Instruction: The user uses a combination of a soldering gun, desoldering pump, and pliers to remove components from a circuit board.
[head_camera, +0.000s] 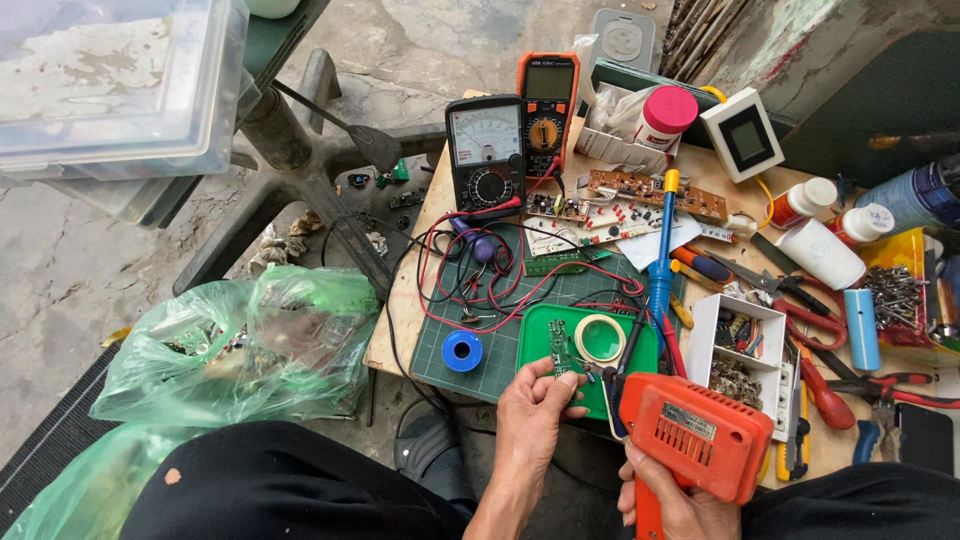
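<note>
orange soldering gun (690, 432) gripped in right hand (668, 500); left hand (535, 405) pinches small green circuit board (562, 352) over green tray (540, 330). risk: hot tip near fingers (572, 392), and red leads (470, 290) lie close on worktop (400, 330); burn or melted insulation likely.

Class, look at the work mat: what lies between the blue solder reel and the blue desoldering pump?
In the head view, a green tray holding a tape roll lies between them.
</note>
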